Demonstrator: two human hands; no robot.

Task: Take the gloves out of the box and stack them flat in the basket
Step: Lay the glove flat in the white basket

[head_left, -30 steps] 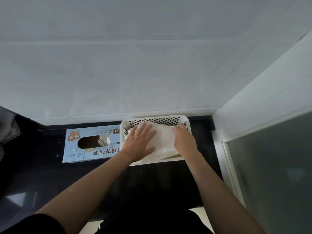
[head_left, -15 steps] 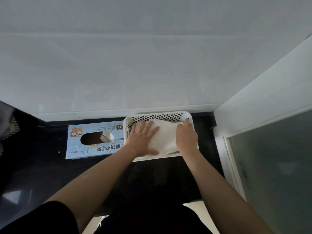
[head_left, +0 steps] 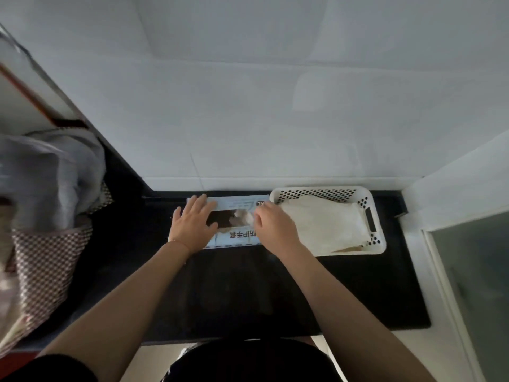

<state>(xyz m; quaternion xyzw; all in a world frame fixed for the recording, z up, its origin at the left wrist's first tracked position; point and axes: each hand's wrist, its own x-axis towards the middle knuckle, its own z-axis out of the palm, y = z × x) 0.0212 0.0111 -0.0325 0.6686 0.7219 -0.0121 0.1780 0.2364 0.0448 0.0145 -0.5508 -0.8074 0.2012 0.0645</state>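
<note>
At the far left, a heap of grey cloth [head_left: 55, 172] and a checked fabric [head_left: 44, 268] were seen, blurred, beside the black counter [head_left: 248, 293]. The left hand [head_left: 192, 224] was laid flat on the left end of the box [head_left: 237, 235], its fingers straight and spread, nothing being held. The box was set lengthwise against the back of the counter, its oval opening facing up, with a crumpled glove [head_left: 242, 216] showing in the opening. The right hand [head_left: 272, 224] was placed at the right edge of that opening, its fingers curled toward the glove; whether the glove was actually pinched could not be told. Just right of the box, touching or nearly touching it, the white perforated basket [head_left: 371, 216] was set, and pale gloves [head_left: 319, 224] were lying flat inside it. Behind the counter a white tiled wall [head_left: 248, 106] was seen, and at the right a white frame with a frosted glass panel [head_left: 479, 285].
</note>
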